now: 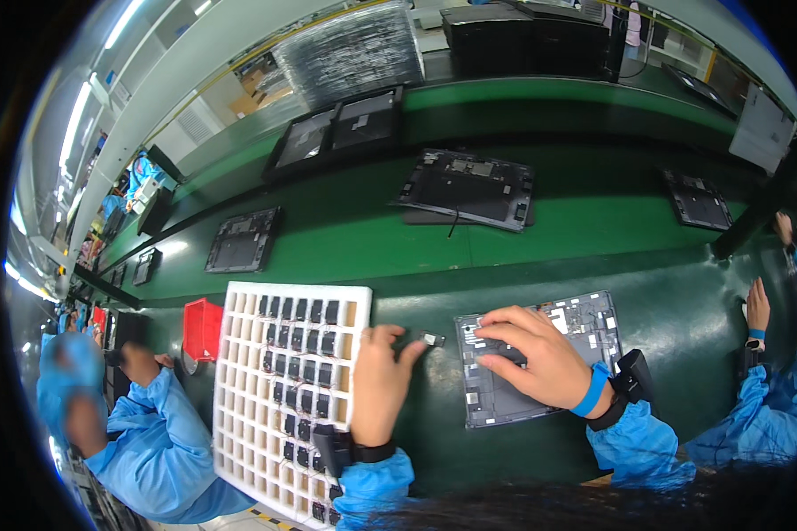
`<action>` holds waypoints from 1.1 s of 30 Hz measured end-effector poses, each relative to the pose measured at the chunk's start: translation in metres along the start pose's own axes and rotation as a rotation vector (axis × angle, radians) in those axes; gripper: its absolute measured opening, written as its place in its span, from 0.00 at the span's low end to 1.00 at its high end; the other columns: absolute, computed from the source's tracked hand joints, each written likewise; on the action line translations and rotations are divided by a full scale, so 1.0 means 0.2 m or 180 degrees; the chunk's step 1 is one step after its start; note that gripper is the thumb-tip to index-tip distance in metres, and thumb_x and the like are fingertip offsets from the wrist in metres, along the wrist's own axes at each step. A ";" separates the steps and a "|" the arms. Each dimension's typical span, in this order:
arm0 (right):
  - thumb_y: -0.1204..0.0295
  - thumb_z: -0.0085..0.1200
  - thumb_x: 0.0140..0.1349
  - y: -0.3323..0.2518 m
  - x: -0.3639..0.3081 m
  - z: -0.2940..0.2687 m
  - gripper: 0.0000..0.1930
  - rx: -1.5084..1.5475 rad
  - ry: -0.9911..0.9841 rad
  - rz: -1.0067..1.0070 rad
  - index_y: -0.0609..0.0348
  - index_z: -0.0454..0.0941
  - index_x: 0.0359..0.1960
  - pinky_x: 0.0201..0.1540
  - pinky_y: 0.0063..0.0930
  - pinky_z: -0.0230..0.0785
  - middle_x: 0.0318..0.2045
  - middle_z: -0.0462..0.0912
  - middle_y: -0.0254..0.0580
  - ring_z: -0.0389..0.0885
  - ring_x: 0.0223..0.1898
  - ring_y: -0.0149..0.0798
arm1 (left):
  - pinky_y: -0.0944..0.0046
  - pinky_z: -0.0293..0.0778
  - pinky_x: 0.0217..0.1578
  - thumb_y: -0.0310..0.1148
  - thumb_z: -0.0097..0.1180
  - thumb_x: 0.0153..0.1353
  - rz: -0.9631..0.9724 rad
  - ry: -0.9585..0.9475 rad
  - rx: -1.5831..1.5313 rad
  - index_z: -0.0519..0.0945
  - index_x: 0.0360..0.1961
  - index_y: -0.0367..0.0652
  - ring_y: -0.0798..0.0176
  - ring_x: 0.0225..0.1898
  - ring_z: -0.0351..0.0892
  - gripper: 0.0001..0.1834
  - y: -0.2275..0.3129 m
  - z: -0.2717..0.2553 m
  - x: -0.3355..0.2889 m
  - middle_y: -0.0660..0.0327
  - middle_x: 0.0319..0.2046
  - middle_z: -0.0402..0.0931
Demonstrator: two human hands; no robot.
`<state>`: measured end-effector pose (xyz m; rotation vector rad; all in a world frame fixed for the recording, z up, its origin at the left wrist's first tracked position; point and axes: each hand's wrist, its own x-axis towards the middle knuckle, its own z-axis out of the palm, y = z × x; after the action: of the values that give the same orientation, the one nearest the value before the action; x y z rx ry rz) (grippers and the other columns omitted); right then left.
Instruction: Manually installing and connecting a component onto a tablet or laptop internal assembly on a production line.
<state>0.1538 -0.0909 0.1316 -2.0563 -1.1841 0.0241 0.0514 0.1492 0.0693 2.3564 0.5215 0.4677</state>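
An open tablet shell (514,409), its circuit boards and dark inner panel exposed, lies on the bench in front of me. Over its left part is my right hand (545,361), thumb and fingers apart, fingertips near the shell's upper left corner. My left hand (381,385) is at the right edge of a white foam tray (230,425), with its thumb spread from the curled fingers and nothing seen between them. Just beyond the left thumb tip sits a small black and silver part (431,339). Several black modules with thin wires (298,341) fill some of the tray's slots.
A red bin (203,329) stands beyond the tray's left side. More tablet shells (469,188) lie along the green conveyor (354,252). A co-worker in blue (164,442) is close on the left; another person's hand (757,308) shows at the right, near a dark post (757,203).
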 end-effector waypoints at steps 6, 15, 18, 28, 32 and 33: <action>0.65 0.67 0.68 -0.03 0.04 0.03 0.19 0.0310 0.0161 0.0151 0.58 0.85 0.58 0.64 0.46 0.69 0.61 0.81 0.46 0.78 0.62 0.54 | 0.54 0.78 0.32 0.27 0.66 0.70 -0.0021 -0.0148 -0.1143 0.84 0.41 0.33 0.45 0.29 0.87 0.07 0.16 -0.02 -0.02 0.44 0.32 0.87; 0.72 0.63 0.75 -0.02 -0.03 0.03 0.08 0.2261 -0.0163 0.0785 0.65 0.86 0.47 0.40 0.22 0.75 0.36 0.91 0.38 0.85 0.36 0.25 | 0.67 0.80 0.47 0.26 0.64 0.74 -0.0108 -0.1197 -0.2601 0.79 0.58 0.34 0.70 0.41 0.85 0.15 0.48 -0.20 0.02 0.59 0.40 0.89; 0.72 0.61 0.77 -0.03 -0.03 -0.01 0.09 0.3295 0.0213 0.1059 0.67 0.85 0.48 0.41 0.23 0.76 0.38 0.89 0.37 0.84 0.37 0.26 | 0.70 0.75 0.50 0.26 0.63 0.75 0.0374 -0.1437 -0.3428 0.74 0.69 0.33 0.70 0.47 0.79 0.25 0.47 -0.17 0.09 0.59 0.51 0.82; 0.67 0.56 0.81 0.05 -0.04 -0.10 0.12 0.4721 -0.0208 0.0800 0.64 0.82 0.51 0.44 0.25 0.72 0.37 0.85 0.38 0.81 0.40 0.30 | 0.61 0.75 0.58 0.23 0.71 0.67 0.1122 -0.1958 -0.3611 0.84 0.64 0.38 0.65 0.53 0.74 0.24 0.50 -0.03 0.22 0.58 0.64 0.73; 0.68 0.57 0.81 0.09 -0.05 -0.07 0.11 0.5369 -0.0455 0.0667 0.65 0.82 0.50 0.43 0.25 0.72 0.37 0.84 0.38 0.81 0.40 0.31 | 0.56 0.75 0.61 0.19 0.71 0.64 0.1479 -0.2236 -0.3873 0.83 0.65 0.34 0.61 0.57 0.76 0.27 0.53 -0.01 0.24 0.52 0.63 0.75; 0.68 0.57 0.80 0.07 -0.05 -0.07 0.10 0.5088 -0.0151 0.0702 0.65 0.82 0.49 0.42 0.25 0.72 0.37 0.84 0.38 0.81 0.39 0.31 | 0.56 0.78 0.60 0.18 0.72 0.63 0.1605 -0.2097 -0.3711 0.84 0.63 0.34 0.60 0.57 0.78 0.26 0.54 0.01 0.24 0.50 0.63 0.75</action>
<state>0.1631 -0.1106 0.1307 -0.7081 -0.5144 0.8325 0.1187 0.0972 0.1502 1.3156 -0.5561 0.1020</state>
